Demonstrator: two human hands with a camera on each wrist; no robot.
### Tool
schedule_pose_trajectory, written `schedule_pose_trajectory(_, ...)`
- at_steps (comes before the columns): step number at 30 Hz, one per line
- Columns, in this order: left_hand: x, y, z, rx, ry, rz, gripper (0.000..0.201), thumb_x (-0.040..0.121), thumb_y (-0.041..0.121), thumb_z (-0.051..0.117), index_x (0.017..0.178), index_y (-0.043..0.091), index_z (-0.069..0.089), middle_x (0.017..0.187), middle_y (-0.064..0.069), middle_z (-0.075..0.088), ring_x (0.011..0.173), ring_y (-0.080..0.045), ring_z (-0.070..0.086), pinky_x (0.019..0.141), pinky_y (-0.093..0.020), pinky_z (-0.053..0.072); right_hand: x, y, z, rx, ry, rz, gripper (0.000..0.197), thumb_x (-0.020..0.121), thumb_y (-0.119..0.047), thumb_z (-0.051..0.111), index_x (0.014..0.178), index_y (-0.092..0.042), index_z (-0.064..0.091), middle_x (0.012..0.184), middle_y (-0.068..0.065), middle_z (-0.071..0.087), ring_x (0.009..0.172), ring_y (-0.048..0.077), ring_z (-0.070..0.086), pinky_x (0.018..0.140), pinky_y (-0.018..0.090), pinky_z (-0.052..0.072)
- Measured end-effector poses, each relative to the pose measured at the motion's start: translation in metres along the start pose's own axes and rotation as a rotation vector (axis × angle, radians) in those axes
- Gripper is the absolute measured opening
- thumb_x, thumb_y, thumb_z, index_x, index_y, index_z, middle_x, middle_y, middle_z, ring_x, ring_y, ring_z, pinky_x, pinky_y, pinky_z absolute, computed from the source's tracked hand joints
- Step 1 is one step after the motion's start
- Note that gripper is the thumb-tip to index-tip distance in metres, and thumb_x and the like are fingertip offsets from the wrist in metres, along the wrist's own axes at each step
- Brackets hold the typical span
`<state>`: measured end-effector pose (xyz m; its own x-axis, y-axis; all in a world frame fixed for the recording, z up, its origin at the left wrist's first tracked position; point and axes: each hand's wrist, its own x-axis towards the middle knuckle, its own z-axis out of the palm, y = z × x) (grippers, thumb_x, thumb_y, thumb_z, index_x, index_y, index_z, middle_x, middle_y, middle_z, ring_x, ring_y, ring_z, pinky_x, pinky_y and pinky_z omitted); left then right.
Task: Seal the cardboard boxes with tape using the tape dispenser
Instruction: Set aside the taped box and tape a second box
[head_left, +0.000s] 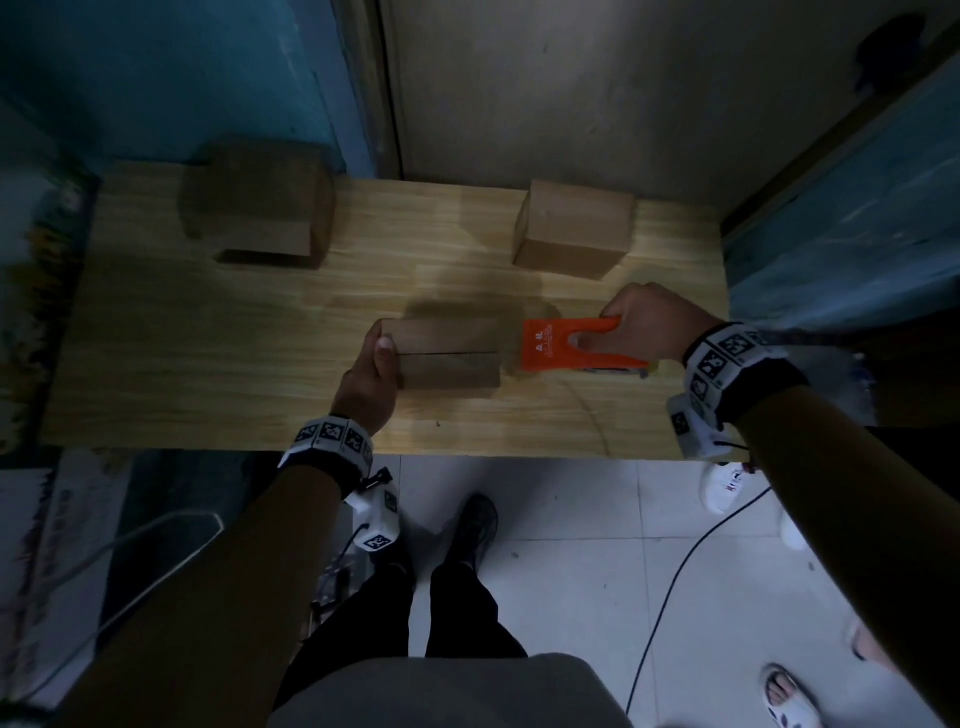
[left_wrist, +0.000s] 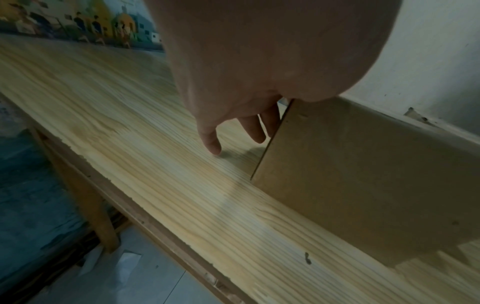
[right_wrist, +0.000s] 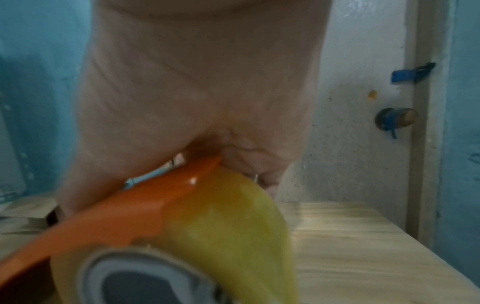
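The near cardboard box (head_left: 447, 353) lies on the wooden table (head_left: 208, 364), its top flaps meeting in a seam. My left hand (head_left: 371, 374) holds the box's left end, thumb on top and fingers down the end face. In the left wrist view those fingers (left_wrist: 255, 131) hang beside the box (left_wrist: 363, 174). My right hand (head_left: 639, 327) grips the handle of the orange tape dispenser (head_left: 566, 343), whose front edge sits just right of the box. The right wrist view shows the dispenser (right_wrist: 124, 218), its yellowish tape roll (right_wrist: 228, 226) and the hand (right_wrist: 194, 82).
Two more cardboard boxes stand at the back of the table: one at the far left (head_left: 260, 208) with a flap hanging down, one at the far right (head_left: 574, 228). Walls and a door close off the back. A cable (head_left: 675, 582) and other people's feet are on the tiled floor.
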<state>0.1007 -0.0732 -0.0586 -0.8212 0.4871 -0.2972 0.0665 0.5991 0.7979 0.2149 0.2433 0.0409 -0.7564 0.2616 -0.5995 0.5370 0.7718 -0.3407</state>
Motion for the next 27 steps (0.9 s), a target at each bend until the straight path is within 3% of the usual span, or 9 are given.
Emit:
schedule_pose_trajectory(5,0.0,0.001,0.0,0.016,-0.003,-0.011,0.045,0.107,0.039,0.017,0.146,0.024,0.033,0.104,-0.005,0.059,0.092,-0.026,0.06,0.079,-0.035,0.048,0.009,-0.005,-0.002,-0.081,-0.012,0.033,0.059,0.074,-0.075,0.062,0.062,-0.018,0.073,0.054,-0.002,0.069,0.058,0.017,0.07,0.067,0.034,0.059)
schedule_pose_trajectory(9,0.001,0.0,0.001,0.006,-0.007,-0.004,0.044,0.107,0.037,0.017,0.145,0.024,0.034,0.102,-0.005,0.057,0.091,-0.026,0.059,0.078,-0.035,0.047,0.018,-0.012,-0.002,-0.133,0.007,0.037,0.059,0.076,-0.073,0.062,0.053,-0.018,0.064,0.051,0.0,0.062,0.055,0.019,0.061,0.057,0.03,0.046)
schedule_pose_trajectory(13,0.0,0.003,0.0,-0.004,-0.002,-0.005,0.044,0.107,0.033,0.018,0.145,0.02,0.035,0.105,-0.003,0.054,0.093,-0.022,0.056,0.076,-0.031,0.044,0.019,-0.02,0.004,-0.199,0.026,0.044,0.057,0.077,-0.071,0.063,0.062,-0.016,0.062,0.06,0.004,0.063,0.061,0.021,0.063,0.057,0.028,0.044)
schedule_pose_trajectory(17,0.001,0.002,0.001,-0.001,-0.013,0.012,0.043,0.108,0.032,0.017,0.144,0.019,0.036,0.103,-0.005,0.058,0.087,-0.022,0.057,0.066,-0.023,0.042,0.023,-0.025,0.009,-0.291,0.038,0.05,0.058,0.076,-0.075,0.059,0.069,-0.018,0.055,0.07,0.004,0.06,0.066,0.021,0.059,0.059,0.029,0.043)
schedule_pose_trajectory(23,0.004,-0.003,0.003,-0.027,-0.014,0.003,0.043,0.107,0.035,0.017,0.143,0.022,0.036,0.105,-0.004,0.057,0.093,-0.026,0.058,0.077,-0.033,0.045,0.026,-0.045,0.01,-0.317,0.048,0.081,0.058,0.076,-0.073,0.061,0.068,-0.017,0.05,0.074,0.005,0.056,0.069,0.022,0.057,0.056,0.028,0.038)
schedule_pose_trajectory(27,0.003,-0.009,-0.003,-0.074,0.019,-0.005,0.051,0.103,0.046,0.013,0.142,0.024,0.037,0.112,-0.008,0.058,0.1,-0.031,0.059,0.085,-0.042,0.05,0.023,-0.038,0.032,-0.643,0.098,0.112,0.034,0.084,-0.049,0.066,0.085,-0.015,0.064,0.071,0.001,0.048,0.076,0.024,0.058,0.072,0.032,0.046)
